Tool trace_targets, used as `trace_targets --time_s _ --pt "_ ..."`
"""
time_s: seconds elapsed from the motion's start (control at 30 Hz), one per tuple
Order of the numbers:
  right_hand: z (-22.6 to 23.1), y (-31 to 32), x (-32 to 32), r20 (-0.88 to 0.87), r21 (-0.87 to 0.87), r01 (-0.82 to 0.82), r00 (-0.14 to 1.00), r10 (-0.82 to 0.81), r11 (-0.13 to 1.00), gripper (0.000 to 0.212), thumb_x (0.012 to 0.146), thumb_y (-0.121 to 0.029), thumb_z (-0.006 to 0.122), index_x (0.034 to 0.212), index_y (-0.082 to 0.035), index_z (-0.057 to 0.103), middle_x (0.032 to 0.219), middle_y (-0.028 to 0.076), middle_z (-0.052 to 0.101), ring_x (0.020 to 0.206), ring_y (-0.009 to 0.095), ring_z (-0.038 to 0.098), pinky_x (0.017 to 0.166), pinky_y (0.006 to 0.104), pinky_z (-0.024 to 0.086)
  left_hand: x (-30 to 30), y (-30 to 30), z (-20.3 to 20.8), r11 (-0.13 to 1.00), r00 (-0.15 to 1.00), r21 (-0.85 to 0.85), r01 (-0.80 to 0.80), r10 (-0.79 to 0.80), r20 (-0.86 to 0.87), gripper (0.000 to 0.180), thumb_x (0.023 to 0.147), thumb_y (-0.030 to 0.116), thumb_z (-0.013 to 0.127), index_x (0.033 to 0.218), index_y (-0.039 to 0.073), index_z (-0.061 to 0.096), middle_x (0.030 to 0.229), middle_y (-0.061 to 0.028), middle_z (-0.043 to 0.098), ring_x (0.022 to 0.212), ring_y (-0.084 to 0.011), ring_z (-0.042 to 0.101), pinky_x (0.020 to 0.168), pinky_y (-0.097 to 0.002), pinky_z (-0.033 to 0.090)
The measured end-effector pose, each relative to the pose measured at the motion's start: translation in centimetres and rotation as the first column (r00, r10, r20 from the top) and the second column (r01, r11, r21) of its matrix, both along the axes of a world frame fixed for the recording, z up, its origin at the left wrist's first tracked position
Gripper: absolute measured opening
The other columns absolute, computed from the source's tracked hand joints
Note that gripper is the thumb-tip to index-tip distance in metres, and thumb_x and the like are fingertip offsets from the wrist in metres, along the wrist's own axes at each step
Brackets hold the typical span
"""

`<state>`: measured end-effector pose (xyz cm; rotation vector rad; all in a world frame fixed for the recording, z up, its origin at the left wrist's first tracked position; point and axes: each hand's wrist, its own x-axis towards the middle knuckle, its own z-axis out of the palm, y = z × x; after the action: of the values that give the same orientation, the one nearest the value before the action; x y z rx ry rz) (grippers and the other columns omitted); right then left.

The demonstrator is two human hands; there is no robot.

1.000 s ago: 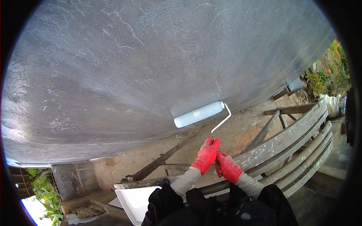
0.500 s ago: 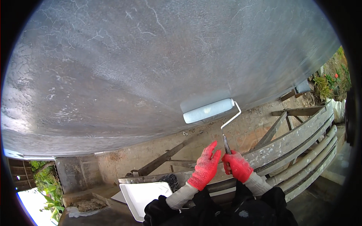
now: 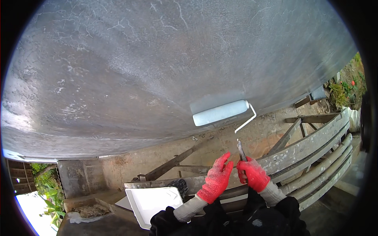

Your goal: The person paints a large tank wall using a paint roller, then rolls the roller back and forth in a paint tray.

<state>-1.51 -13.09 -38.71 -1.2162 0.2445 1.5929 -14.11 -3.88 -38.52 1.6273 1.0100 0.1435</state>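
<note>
Pale-blue fuzzy cylindrical roller (image 3: pixel 220 113): probably light, squishy, so grab the grey handle (image 3: pixel 241 151). Red-gloved right hand (image 3: pixel 254 174) curls its fingers round that; red-gloved left hand (image 3: pixel 215 179), fingers loosely spread.

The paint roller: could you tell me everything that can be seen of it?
The paint roller has a long, pale bluish-white sleeve, soft-looking, on a bent white rod. The sleeve slants, right end higher, and seems to rest against the grey wall, below a paler patch. The right hand holds the slim, smudged handle; the join between rod and handle cannot be made out.
</note>
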Motion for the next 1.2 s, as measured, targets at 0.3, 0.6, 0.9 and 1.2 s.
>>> trace_targets --time_s 0.3,0.6,0.9,1.2 --pt "-1.9 -0.6 0.1 0.229 0.188 -0.069 0.973 0.024 0.980 0.012 0.081 -0.016 0.052 0.079 -0.007 0.044 0.055 0.001 0.040 0.040 0.013 0.037 0.038 0.0275 0.032 3.2 -0.7 1.5 0.958 0.997 -0.282 0.059 -0.070 -0.028 0.041 0.091 0.030 0.050 0.126 0.010 0.047 0.115 -0.0121 0.058 0.106 -0.0240 0.056 0.089 -0.0310 0.042" --pt "7.9 -2.7 0.3 0.006 0.135 0.054 0.998 -0.055 0.989 0.007 0.082 -0.012 0.050 0.082 -0.009 0.044 0.054 -0.002 0.040 0.038 0.010 0.036 0.036 0.0255 0.031 5.4 0.2 1.3 0.859 0.968 -0.509 0.057 0.077 0.238 0.049 0.091 0.037 0.050 0.127 0.005 0.045 0.113 -0.0102 0.059 0.101 -0.0191 0.058 0.088 -0.0287 0.043" --pt "14.7 -4.1 0.9 -0.014 0.017 0.064 0.998 -0.063 0.998 0.010 0.083 -0.010 0.048 0.093 -0.010 0.047 0.059 0.001 0.041 0.039 0.011 0.035 0.034 0.0246 0.028 7.4 0.2 7.3 0.605 0.789 -0.736 0.305 0.271 0.551 0.037 0.092 0.028 0.051 0.121 0.005 0.046 0.097 -0.0084 0.059 0.089 -0.0171 0.061 0.082 -0.0306 0.049" --pt "9.7 -1.9 0.9 -0.018 0.082 -0.018 1.000 0.019 0.996 0.014 0.087 -0.018 0.048 0.076 -0.012 0.042 0.059 -0.003 0.039 0.040 0.007 0.034 0.036 0.0228 0.028 6.4 0.4 4.0 0.918 0.936 -0.390 0.068 0.076 0.343 0.043 0.088 0.031 0.056 0.120 0.003 0.048 0.097 -0.0069 0.060 0.088 -0.0139 0.057 0.077 -0.0284 0.047"
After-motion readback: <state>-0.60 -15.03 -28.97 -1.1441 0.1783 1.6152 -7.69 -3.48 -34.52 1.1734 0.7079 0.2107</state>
